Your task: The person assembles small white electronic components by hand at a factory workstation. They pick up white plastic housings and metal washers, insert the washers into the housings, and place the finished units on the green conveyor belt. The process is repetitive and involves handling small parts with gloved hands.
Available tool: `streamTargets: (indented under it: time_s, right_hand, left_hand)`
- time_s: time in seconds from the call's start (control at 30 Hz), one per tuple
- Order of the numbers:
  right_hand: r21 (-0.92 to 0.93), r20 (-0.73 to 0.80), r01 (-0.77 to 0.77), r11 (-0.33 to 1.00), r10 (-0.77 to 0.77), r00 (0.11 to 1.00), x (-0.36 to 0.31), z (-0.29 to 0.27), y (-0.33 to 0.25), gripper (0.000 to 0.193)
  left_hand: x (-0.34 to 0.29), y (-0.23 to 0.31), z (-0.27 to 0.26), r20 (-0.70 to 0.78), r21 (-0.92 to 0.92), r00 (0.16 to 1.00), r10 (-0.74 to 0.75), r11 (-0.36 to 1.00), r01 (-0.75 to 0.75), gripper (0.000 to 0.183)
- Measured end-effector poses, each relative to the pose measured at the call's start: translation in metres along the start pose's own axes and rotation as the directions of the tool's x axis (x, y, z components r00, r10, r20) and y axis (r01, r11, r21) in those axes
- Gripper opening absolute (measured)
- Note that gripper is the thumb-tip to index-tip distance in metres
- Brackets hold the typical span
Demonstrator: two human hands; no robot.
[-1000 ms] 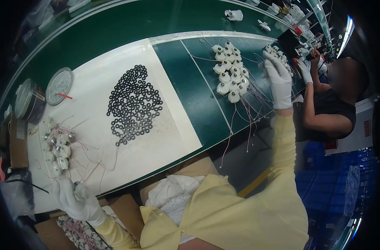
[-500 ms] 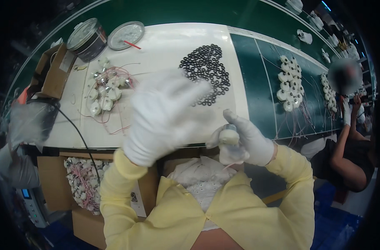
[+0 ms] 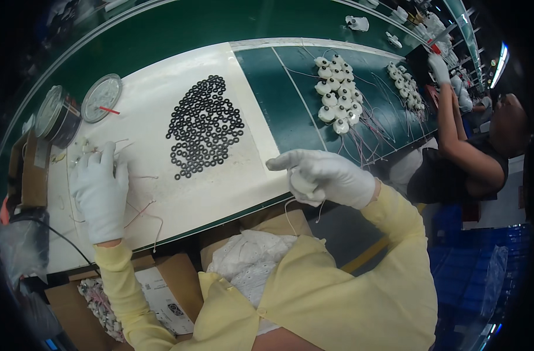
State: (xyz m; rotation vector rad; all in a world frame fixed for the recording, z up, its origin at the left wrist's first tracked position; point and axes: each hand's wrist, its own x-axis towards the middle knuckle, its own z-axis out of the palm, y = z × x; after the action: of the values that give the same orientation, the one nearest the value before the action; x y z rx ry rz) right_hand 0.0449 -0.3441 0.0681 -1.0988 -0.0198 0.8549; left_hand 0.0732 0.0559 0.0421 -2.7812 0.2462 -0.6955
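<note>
My right hand (image 3: 331, 178), in a white glove, is closed around a small white wired part (image 3: 304, 184), mostly hidden by the palm. Two thin wires hang from below that hand, and its index finger points left over the table's front edge. At the left of the table my gloved left hand (image 3: 100, 193) reaches over a group of similar white wired parts (image 3: 83, 146). Its fingers are extended and slightly apart; the fingertips partly cover the parts, and no grip on one shows. Many small black rings (image 3: 205, 126) lie spread between the hands, farther back.
A tub (image 3: 59, 117), its round lid (image 3: 101, 98) with a red stick, and a cardboard box (image 3: 30, 169) stand far left. Rows of white parts (image 3: 340, 96) rest on the green surface at right. A co-worker (image 3: 472, 152) sits beyond. An open carton (image 3: 173, 286) is below.
The view has swung right. My left hand has moved away from the rings to the white parts at left. My right hand still holds its part, now turned more into the palm.
</note>
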Motion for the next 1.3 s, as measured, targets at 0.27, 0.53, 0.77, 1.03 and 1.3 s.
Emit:
streamTargets:
  time_s: [0.27, 0.53, 0.77, 1.03, 1.3]
  right_hand:
    - [-0.991, -0.015, 0.063, 0.116, -0.571, 0.821, 0.025, -0.008, 0.015, 0.039]
    - [-0.900, 0.186, -0.146, -0.411, -0.664, 0.724, 0.031, -0.030, 0.020, 0.023]
    - [-0.928, 0.200, -0.058, -0.368, -0.625, 0.755, 0.036, -0.022, 0.010, 0.024]
    - [-0.764, -0.187, 0.097, 0.638, -0.362, 0.913, 0.048, -0.021, -0.005, 0.031]
    - [-0.684, -0.219, 0.081, 0.725, -0.311, 0.925, 0.057, -0.024, -0.010, 0.032]
  left_hand:
    - [-0.009, 0.013, 0.003, -0.082, -0.108, 0.996, -0.043, 0.994, 0.034, 0.039]
    - [-0.008, 0.010, 0.014, -0.067, -0.314, 0.996, -0.051, 0.949, 0.027, 0.033]
    - [-0.008, 0.010, 0.022, -0.118, -0.441, 0.993, -0.001, 0.896, -0.051, 0.033]
    - [-0.012, 0.010, 0.015, -0.093, -0.278, 0.992, -0.088, 0.959, 0.059, 0.032]
    - [-0.029, 0.026, -0.009, -0.079, -0.264, 0.996, -0.037, 0.964, 0.014, 0.036]
